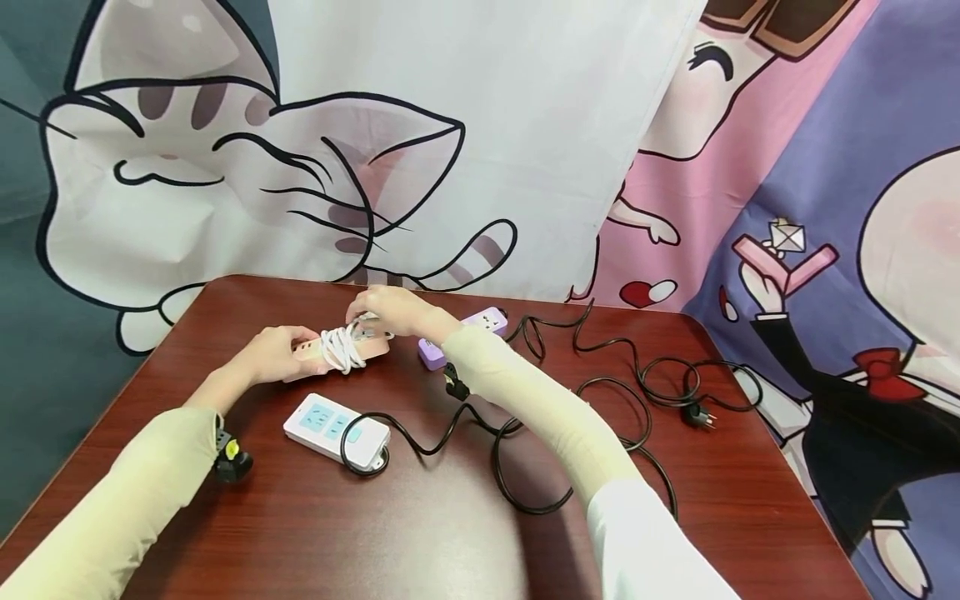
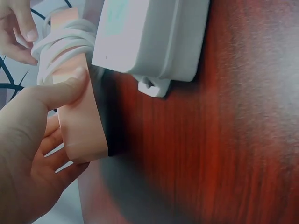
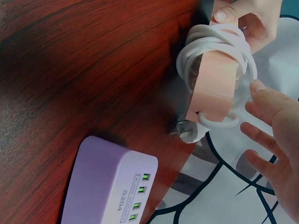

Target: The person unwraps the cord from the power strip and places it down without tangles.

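Observation:
A peach-coloured power strip (image 1: 373, 345) with a white cord (image 1: 342, 348) wound several times round its middle is at the back left of the table. My left hand (image 1: 270, 354) grips one end, thumb (image 2: 70, 88) on the near face and fingers behind. Beside the far end, my right hand (image 1: 396, 310) has its fingers (image 3: 261, 135) spread and slightly bent. One of its fingertips is close to the cord's coils; whether it touches them I cannot tell. A white plug (image 3: 192, 134) with metal prongs shows beside the strip's far end.
A white power strip (image 1: 337, 431) with blue sockets lies nearer, its black cord (image 1: 450, 433) looping rightward under my right arm. Behind that arm is a purple power strip (image 1: 486, 320) with USB ports. A black plug (image 1: 699, 416) lies at the right. A printed cloth (image 1: 525, 125) hangs behind the table.

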Demonstrator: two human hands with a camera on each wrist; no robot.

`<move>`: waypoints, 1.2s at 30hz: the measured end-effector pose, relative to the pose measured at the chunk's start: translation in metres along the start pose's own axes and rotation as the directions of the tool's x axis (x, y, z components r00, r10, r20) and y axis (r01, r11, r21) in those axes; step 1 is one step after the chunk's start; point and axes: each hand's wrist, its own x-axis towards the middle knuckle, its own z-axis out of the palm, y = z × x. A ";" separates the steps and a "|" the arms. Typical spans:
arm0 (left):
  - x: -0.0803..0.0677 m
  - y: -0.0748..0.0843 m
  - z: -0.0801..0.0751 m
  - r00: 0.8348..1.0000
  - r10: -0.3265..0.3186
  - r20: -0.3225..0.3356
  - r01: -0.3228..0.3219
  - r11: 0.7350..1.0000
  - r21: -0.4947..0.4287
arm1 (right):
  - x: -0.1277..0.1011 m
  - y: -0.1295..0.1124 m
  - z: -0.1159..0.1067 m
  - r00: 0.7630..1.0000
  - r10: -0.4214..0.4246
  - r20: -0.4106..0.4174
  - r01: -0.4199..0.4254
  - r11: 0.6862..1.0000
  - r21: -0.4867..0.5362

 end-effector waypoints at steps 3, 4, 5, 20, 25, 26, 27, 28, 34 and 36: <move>-0.003 0.002 0.003 1.000 -0.020 -0.022 0.020 1.000 0.007 | 0.000 0.001 0.003 1.000 -0.005 0.012 0.005 1.000 0.010; -0.003 0.003 0.004 0.999 -0.026 -0.029 0.026 1.000 0.013 | 0.000 0.002 0.004 1.000 -0.009 0.011 0.009 1.000 0.015; -0.004 0.003 0.004 0.999 -0.029 -0.036 0.029 0.999 0.017 | 0.000 0.002 0.004 1.000 -0.015 0.010 0.015 1.000 0.025; -0.011 0.007 0.013 0.993 -0.009 -0.117 0.019 0.996 0.087 | -0.003 -0.004 0.011 0.998 -0.048 -0.052 0.053 0.993 0.103; -0.013 0.008 0.015 0.990 0.009 -0.143 0.004 0.996 0.088 | -0.003 -0.008 0.015 0.996 -0.016 -0.089 0.028 0.991 0.127; -0.013 0.008 0.016 0.989 0.010 -0.147 0.003 0.996 0.088 | -0.003 -0.008 0.016 0.995 -0.014 -0.097 0.027 0.991 0.130; -0.014 0.009 0.016 0.988 0.010 -0.152 0.003 0.996 0.087 | -0.003 -0.009 0.017 0.994 -0.014 -0.106 0.028 0.991 0.130; -0.014 0.009 0.016 0.988 0.006 -0.154 0.007 0.996 0.085 | -0.003 -0.009 0.017 0.993 -0.016 -0.114 0.031 0.991 0.132; -0.015 0.007 0.019 0.987 -0.013 -0.162 0.025 0.997 0.074 | -0.003 -0.009 0.021 0.988 -0.003 -0.152 0.027 0.988 0.152; -0.015 0.007 0.020 0.986 -0.015 -0.167 0.027 0.997 0.071 | -0.004 -0.009 0.023 0.988 0.001 -0.157 0.024 0.986 0.162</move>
